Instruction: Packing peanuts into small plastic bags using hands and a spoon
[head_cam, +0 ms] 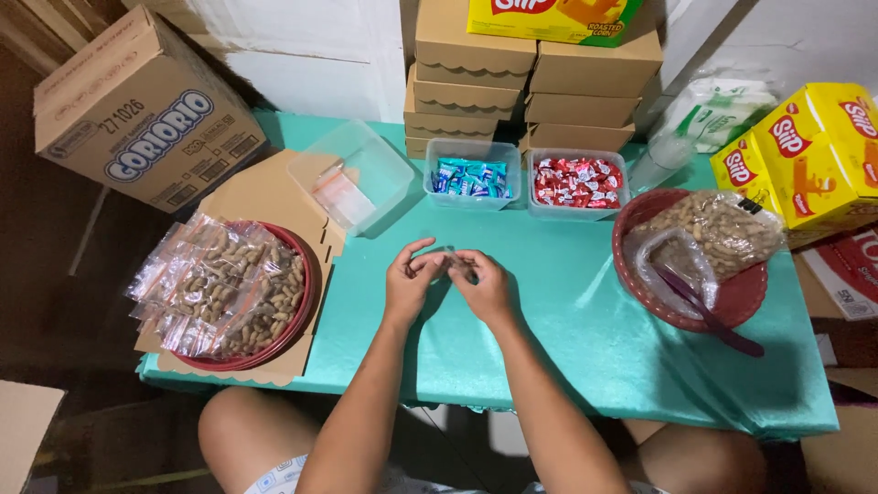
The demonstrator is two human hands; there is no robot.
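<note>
My left hand [410, 279] and my right hand [483, 285] meet over the middle of the teal table [567, 311], fingertips pinched together on a small clear plastic bag [448, 263] that is hard to make out. To my left a red round tray [302, 311] holds several small clear bags of peanuts [224, 288]. To my right a red basket [741, 297] holds loose peanuts in a plastic bag [718, 229] and a purple scoop [709, 316].
At the back stand a clear tub with small empty bags [352, 174], a tub of blue candies [471, 176] and a tub of red candies [576, 180]. Behind them are stacked brown boxes [530, 82]. Yellow snack boxes [805, 155] sit at right, a large carton [137, 110] at left.
</note>
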